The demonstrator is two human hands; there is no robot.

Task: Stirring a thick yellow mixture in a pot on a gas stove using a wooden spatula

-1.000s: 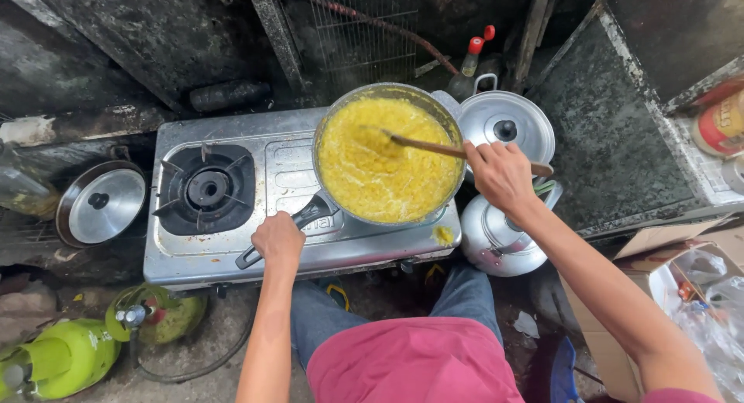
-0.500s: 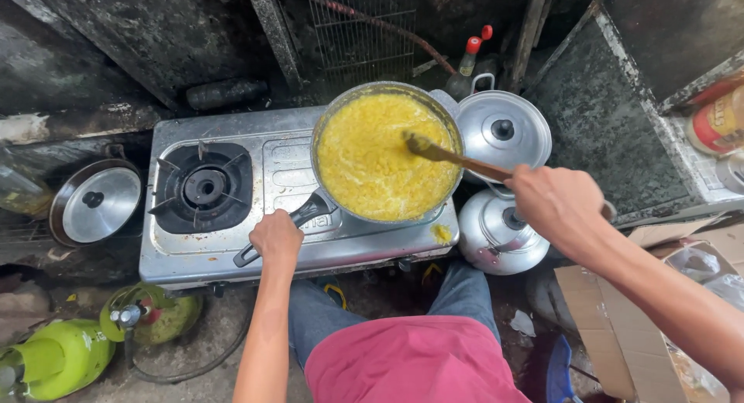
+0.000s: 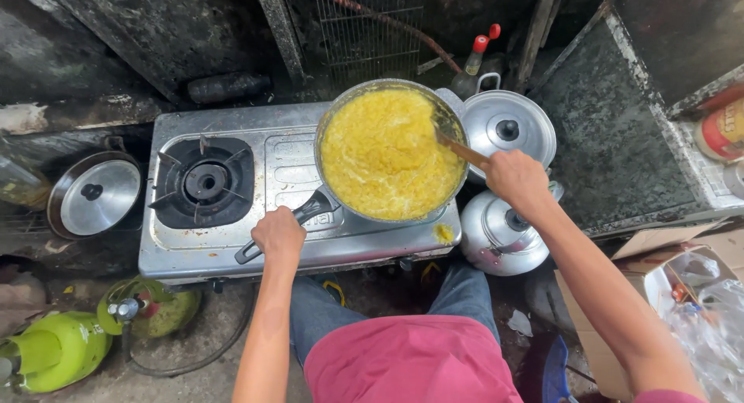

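Two-burner steel stove (image 3: 294, 240) on a dark, grimy surface (image 3: 620, 163). Left burner (image 3: 205, 180) bare; a wide pan (image 3: 333, 132) sits over the right one, nearly full of a yellow, crumbly-wet mixture (image 3: 384, 155).

Left hand (image 3: 277, 234): grip wrapped tight around the black pan handle (image 3: 306, 211), which runs down-left from the pan rim. The hand sits near the handle's middle, with the tip sticking out past the fist.

Right hand (image 3: 518, 177): grip pinched around the upper end of a wooden spoon (image 3: 457, 147). The shaft slants up-left from the fist; its working end is buried in the mixture at the pan's right rim. The hand is outside the pan, just beyond the rim and above a lidded steel pot (image 3: 508, 128).

Judgement on the stirring: the pan is filled close to the rim, and a yellow blob (image 3: 443, 232) already lies on the stove top in front. Short, low strokes seem wise, drawing the mixture from the rim toward the centre. The left grip should stay firm so the pan does not turn on the burner.

Also present: steel kettle (image 3: 502, 232) just beside the stove's right end, loose lid (image 3: 97, 195) at left, green gas cylinder (image 3: 54, 349) on the floor, red-capped bottle (image 3: 474, 58) behind the pan.
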